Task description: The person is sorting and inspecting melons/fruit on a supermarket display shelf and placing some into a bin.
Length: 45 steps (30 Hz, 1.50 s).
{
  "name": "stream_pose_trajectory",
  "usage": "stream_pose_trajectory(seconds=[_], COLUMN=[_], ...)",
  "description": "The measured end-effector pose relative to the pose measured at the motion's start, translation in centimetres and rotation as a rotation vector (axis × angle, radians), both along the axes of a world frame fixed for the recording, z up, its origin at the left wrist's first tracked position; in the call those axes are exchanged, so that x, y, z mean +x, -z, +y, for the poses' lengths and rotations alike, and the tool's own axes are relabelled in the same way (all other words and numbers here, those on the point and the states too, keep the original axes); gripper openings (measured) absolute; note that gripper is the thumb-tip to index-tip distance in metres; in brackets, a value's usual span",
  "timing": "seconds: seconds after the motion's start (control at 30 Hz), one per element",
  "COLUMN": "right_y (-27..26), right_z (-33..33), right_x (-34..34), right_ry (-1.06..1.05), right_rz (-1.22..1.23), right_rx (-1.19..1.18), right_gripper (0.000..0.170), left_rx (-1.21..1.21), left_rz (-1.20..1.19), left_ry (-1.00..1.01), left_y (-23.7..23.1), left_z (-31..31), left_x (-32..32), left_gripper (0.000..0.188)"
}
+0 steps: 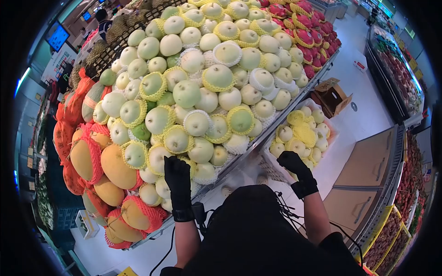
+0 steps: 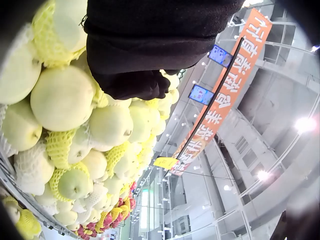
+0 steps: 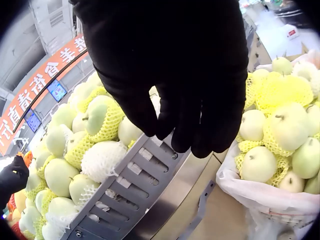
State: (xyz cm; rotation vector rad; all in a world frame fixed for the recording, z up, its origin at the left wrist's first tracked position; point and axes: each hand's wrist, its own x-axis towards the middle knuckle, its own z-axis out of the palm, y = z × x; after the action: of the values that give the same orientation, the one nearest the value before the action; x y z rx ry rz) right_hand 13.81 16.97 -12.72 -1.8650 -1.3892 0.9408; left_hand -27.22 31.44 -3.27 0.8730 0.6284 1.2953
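Note:
Pale green melons [image 1: 187, 94], many in yellow or white foam nets, are piled on a slanted display. My black-gloved left hand [image 1: 178, 177] is over the pile's near edge, its fingers loosely bent and nothing seen in them. In the left wrist view that hand [image 2: 135, 82] overlaps the melons [image 2: 62, 97]. To the right, my gloved right hand [image 1: 294, 164] hovers by a basket lined with white plastic [image 3: 255, 192] that holds more melons [image 3: 289, 127]. Its fingers [image 3: 182, 120] hang relaxed and carry nothing, in front of the display's grey slotted rail [image 3: 127, 185].
Yellow melons in red nets [image 1: 120, 163] fill the display's left end, and dragon fruit [image 1: 306, 37] its far right. An opened cardboard box [image 1: 330, 99] stands on the floor beyond the basket. Brown cabinets [image 1: 361, 184] are at the right. Cables [image 1: 287, 209] hang by my body.

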Motion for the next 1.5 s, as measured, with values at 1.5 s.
stream_pose_trajectory(seconds=[1.5], right_y=[16.0], right_z=[-8.9], right_x=[21.7], right_ry=[0.748], right_rz=[0.364], right_rx=[-0.017], right_gripper=[0.025], left_rx=[-0.351], left_rz=[0.090], left_ry=[0.081], left_y=[2.5], left_z=[-3.4], left_x=[21.4], left_gripper=[0.025])
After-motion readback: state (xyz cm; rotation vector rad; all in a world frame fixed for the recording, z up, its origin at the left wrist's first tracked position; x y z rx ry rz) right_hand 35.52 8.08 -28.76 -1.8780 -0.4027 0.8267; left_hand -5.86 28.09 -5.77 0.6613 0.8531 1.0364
